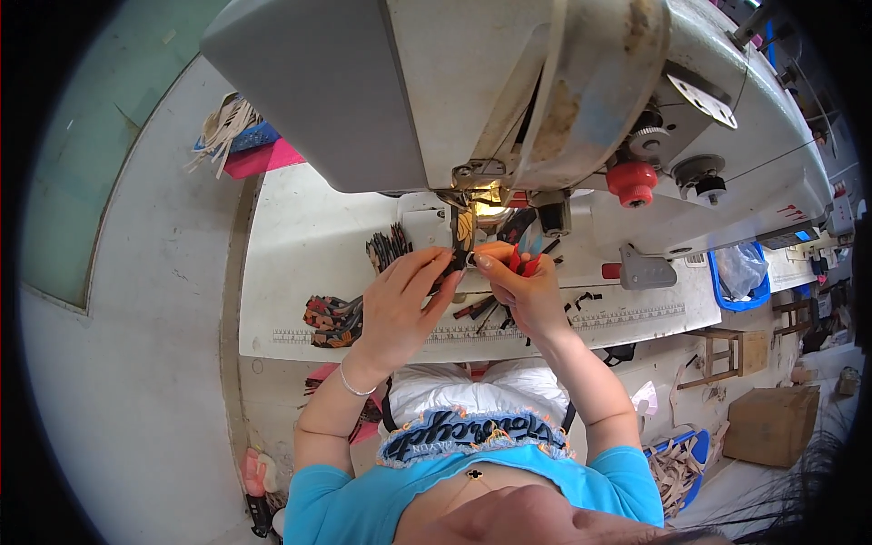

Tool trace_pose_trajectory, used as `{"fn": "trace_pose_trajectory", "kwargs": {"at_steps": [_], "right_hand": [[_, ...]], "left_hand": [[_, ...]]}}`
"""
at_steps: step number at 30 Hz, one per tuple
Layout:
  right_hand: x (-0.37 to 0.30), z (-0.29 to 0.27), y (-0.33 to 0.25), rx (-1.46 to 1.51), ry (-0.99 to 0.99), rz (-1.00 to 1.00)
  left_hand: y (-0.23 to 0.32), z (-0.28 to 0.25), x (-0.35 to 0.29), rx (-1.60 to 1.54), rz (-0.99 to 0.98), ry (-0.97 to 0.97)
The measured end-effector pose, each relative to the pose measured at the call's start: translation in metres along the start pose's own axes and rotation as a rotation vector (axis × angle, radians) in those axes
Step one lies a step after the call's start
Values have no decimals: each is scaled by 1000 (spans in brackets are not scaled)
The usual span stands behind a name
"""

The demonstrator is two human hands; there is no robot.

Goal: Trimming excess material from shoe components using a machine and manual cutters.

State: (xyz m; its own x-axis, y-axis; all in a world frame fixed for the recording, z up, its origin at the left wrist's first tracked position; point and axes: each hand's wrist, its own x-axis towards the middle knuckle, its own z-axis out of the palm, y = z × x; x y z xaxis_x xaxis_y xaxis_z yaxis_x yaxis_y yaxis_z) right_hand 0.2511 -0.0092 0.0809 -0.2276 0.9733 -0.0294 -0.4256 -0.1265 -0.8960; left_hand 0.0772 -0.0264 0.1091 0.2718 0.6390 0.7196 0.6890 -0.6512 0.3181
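A dark fabric strip [463, 225] with an orange leaf pattern runs from beneath the lit needle area of a sewing machine [581, 82] toward me. My left hand [400, 295] pinches the strip's near end. From the other side, my right hand [527, 289] has its thumb and forefinger at the same end. Red-handled thread snips [525, 263] are tucked in that right hand, blades pointing up and away. Left of the strip lie a bundle of dark patterned pieces [388, 247] and a folded stack of patterned fabric [332, 318]. My fingers partly hide the strip's end.
A ruler scale [627, 315] runs along the front of the white table [282, 236]. Dark scraps [581, 301] lie to the right. Blue baskets [740, 277] stand beyond the table's right end and on the floor. A cardboard box [772, 425] and a wooden stool [727, 354] are at right.
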Motion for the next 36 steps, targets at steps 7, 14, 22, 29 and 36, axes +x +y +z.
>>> {"fn": "trace_pose_trajectory", "kwargs": {"at_steps": [7,14,22,29,36], "right_hand": [[1,1,0,-21,13,-41],[-3,0,-3,-13,-15,20],[-20,1,-5,-213,-93,-48],[-39,6,-11,35,-248,85],[-44,20,-24,-522,-152,-451]], "left_hand": [[-2,4,-2,-417,-394,-69],[1,13,-1,-886,-824,41],[12,-3,2,77,-198,182],[12,1,-11,-412,-43,66],[15,-1,-12,-790,-321,-135]]}}
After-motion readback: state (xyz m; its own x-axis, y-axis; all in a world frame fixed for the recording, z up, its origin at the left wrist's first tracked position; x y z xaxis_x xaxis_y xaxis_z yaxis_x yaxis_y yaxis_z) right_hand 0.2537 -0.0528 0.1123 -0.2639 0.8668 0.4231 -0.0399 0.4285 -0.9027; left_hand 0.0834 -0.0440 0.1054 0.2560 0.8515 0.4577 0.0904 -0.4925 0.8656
